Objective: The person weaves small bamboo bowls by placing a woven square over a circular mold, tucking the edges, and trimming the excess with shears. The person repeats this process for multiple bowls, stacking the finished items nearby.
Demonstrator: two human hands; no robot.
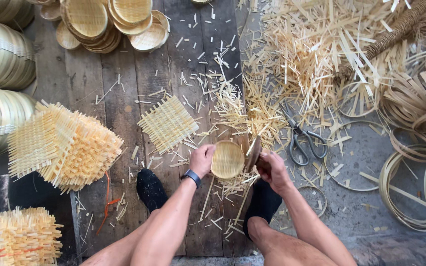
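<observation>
Item, frame centre: small round woven bamboo basket [227, 159], gripped by left hand [202, 159]. Right hand [272, 170] clenched on brown-handled blade [253, 153] at rim. Risk: blade slipping toward left fingers.

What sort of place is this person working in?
Most likely a bamboo basket-weaving workshop. Stacks of woven square mats and finished round trays surround a floor littered with bamboo trimmings, and the left hand holds a small woven tray.
</observation>
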